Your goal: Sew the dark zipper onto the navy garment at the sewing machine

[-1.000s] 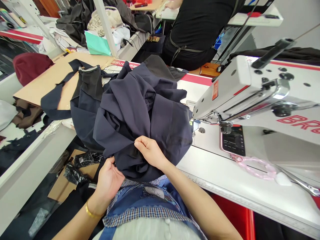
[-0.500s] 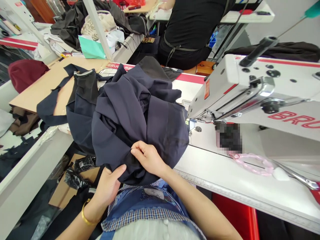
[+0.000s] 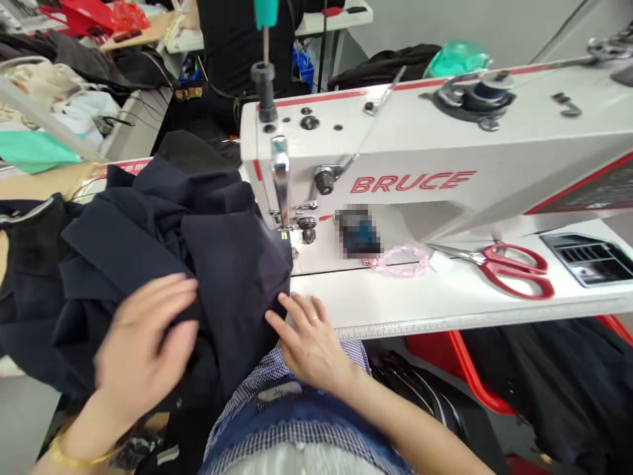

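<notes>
A dark navy garment [image 3: 227, 264] lies bunched on the left of the sewing table, its right edge up against the needle area of the white sewing machine [image 3: 420, 125]. My left hand [image 3: 148, 330] is over the garment's folds, blurred, with thumb and fingers apart; whether it touches the cloth I cannot tell. My right hand [image 3: 311, 336] rests with spread fingers at the garment's lower right edge, the fingertips on the cloth and the white table [image 3: 341, 303]. Folds hide the cloth's underside.
Red-handled scissors [image 3: 514, 267] lie on the table at the right, beside a pink ring-shaped strap [image 3: 403, 260] joined to a blurred-out object [image 3: 359, 231]. A measuring tape strip [image 3: 420, 324] runs along the front edge. Below stands a red bin [image 3: 475, 376]. A person in black [image 3: 237, 53] sits beyond.
My view has swung right, showing more of the machine and the scissors. My right hand has let go of its pinch and spread at the garment's edge. My left hand has come over the folds.
</notes>
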`<move>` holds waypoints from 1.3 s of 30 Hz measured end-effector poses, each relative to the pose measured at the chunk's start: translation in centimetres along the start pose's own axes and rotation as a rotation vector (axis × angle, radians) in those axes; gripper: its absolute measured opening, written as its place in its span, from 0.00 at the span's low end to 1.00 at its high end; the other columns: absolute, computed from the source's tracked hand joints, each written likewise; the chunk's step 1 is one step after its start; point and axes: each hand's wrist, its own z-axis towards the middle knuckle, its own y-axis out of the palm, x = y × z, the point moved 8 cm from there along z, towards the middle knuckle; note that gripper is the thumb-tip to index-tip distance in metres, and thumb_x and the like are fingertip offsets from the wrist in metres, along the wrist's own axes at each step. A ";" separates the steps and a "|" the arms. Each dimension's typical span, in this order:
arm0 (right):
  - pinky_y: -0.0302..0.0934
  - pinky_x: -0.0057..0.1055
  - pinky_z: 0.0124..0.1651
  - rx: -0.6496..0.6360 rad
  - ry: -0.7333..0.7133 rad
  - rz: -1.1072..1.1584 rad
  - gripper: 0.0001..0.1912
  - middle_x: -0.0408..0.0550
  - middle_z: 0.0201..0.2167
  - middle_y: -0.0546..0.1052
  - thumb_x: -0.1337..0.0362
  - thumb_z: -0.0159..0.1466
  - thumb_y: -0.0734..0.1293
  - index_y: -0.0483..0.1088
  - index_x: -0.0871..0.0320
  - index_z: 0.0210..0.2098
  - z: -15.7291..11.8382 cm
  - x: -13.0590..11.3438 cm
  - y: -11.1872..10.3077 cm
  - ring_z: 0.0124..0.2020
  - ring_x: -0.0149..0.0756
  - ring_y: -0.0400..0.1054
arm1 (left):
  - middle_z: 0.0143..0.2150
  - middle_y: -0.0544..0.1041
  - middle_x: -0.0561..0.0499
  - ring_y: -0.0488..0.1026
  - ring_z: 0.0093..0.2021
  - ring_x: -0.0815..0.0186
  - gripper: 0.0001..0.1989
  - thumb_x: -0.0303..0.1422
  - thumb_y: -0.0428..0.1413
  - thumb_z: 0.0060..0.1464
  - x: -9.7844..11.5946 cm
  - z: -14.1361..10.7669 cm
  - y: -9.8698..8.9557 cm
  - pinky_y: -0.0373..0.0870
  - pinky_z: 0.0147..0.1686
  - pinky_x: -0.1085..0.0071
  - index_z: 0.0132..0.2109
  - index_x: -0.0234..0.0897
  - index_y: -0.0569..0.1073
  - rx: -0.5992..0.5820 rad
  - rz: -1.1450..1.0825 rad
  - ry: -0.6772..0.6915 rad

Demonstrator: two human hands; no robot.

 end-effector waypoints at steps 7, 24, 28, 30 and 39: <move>0.54 0.38 0.43 0.013 -0.073 -0.045 0.09 0.48 0.41 0.68 0.66 0.63 0.58 0.66 0.53 0.42 1.3 -0.8 0.7 0.39 0.37 0.61 | 0.38 0.76 0.46 0.73 0.38 0.63 0.16 0.35 0.45 0.60 2.3 8.3 11.3 0.61 0.52 0.54 0.50 0.32 0.67 -0.382 0.275 0.441; 0.55 0.31 0.41 0.157 -0.497 0.117 0.12 0.44 0.34 0.72 0.67 0.66 0.53 0.66 0.57 0.42 3.7 -3.5 -2.5 0.39 0.32 0.63 | 0.36 0.72 0.48 0.70 0.33 0.68 0.16 0.18 0.42 0.53 0.3 7.2 12.7 0.66 0.46 0.66 0.45 0.34 0.68 -0.477 0.342 0.618; 0.55 0.33 0.45 0.112 -0.623 0.145 0.15 0.44 0.41 0.72 0.67 0.66 0.53 0.65 0.59 0.49 3.3 -4.1 -2.8 0.46 0.33 0.61 | 0.31 0.71 0.51 0.68 0.27 0.68 0.21 0.18 0.43 0.52 0.7 7.6 13.3 0.69 0.34 0.69 0.51 0.37 0.65 -0.529 0.367 0.633; 0.56 0.32 0.42 0.079 -0.706 0.166 0.15 0.43 0.41 0.72 0.68 0.66 0.53 0.64 0.57 0.50 2.9 -4.0 -3.1 0.42 0.31 0.63 | 0.30 0.71 0.51 0.69 0.27 0.68 0.16 0.19 0.43 0.52 0.8 7.5 13.3 0.70 0.36 0.67 0.43 0.36 0.69 -0.517 0.336 0.646; 0.52 0.31 0.26 -0.105 -0.228 -0.141 0.09 0.47 0.29 0.70 0.71 0.65 0.53 0.63 0.61 0.38 7.1 7.7 -2.7 0.26 0.33 0.64 | 0.39 0.76 0.52 0.73 0.39 0.71 0.14 0.22 0.48 0.55 -1.8 6.6 11.3 0.67 0.51 0.67 0.47 0.37 0.68 -0.307 0.049 0.498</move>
